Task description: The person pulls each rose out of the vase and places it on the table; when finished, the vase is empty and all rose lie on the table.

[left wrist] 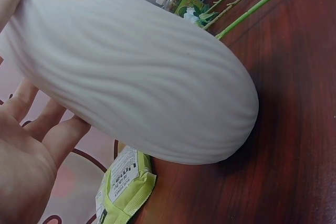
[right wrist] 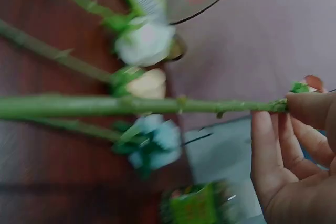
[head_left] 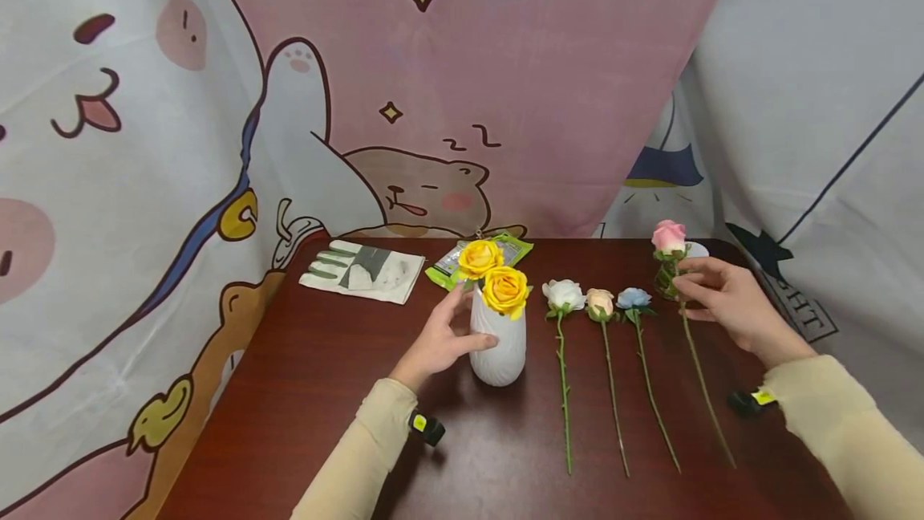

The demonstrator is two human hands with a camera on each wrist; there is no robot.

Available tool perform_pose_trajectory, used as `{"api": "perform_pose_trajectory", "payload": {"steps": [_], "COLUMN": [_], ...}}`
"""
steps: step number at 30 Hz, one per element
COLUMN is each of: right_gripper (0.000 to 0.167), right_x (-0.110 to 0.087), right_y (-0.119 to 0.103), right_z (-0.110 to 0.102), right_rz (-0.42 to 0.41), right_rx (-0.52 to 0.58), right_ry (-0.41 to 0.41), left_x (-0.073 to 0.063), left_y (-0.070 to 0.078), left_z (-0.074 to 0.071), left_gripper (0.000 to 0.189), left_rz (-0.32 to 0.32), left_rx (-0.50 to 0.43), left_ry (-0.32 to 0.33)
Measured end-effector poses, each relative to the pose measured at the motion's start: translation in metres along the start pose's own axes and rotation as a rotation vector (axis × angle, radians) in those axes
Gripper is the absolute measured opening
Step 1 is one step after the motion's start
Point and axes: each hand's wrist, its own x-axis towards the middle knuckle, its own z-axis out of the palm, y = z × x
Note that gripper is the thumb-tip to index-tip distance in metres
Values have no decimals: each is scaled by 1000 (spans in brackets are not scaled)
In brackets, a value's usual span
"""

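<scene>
My left hand (head_left: 449, 337) holds the white vase (head_left: 498, 355), thumb on the near side and fingers behind it. Two yellow roses (head_left: 504, 290) stand in its mouth. The left wrist view shows the vase's wavy ribbed wall (left wrist: 147, 72) close up. My right hand (head_left: 729, 303) pinches the stem of a pink rose (head_left: 669, 237) just under the bloom, and the stem slants down toward the front. In the right wrist view that green stem (right wrist: 157, 106) runs across, between thumb and fingertips. A blue flower (head_left: 634, 298) lies nearest on its left.
A white rose (head_left: 564, 295) and a peach rose (head_left: 600, 303) lie with stems toward the front, between vase and blue flower. A green packet (head_left: 516, 249) is behind the vase. Gloves (head_left: 361, 271) lie back left. A jar with a green label (right wrist: 194, 205) stands back right.
</scene>
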Motion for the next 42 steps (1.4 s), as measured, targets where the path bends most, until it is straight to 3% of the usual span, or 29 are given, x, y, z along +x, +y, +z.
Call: {"api": "perform_pose_trajectory", "payload": {"steps": [5,12,21,30,42], "right_gripper": [48,49,48,48,50], "right_x": [1,-1,-6,-9,-9], "right_y": [32,61,82,91,82], "right_z": [7,8,10,14,11], "right_rz": [79,147,235,265,270], "right_rx": [-162,-182,-205,-250,-241], "right_ry": [-40,-58,-108,-106,-150], "left_x": [0,-1,-1,-1,-1], "left_y": [-1,-4,-3,-2,-2], "left_z": [0,1,1,0,0], "left_gripper": [85,87,87,91,88], "left_rz": [-3,-11,-12,-15,-7], "left_rx": [2,-1,0,9,9], "left_ry": [3,3,-2,2,6]}}
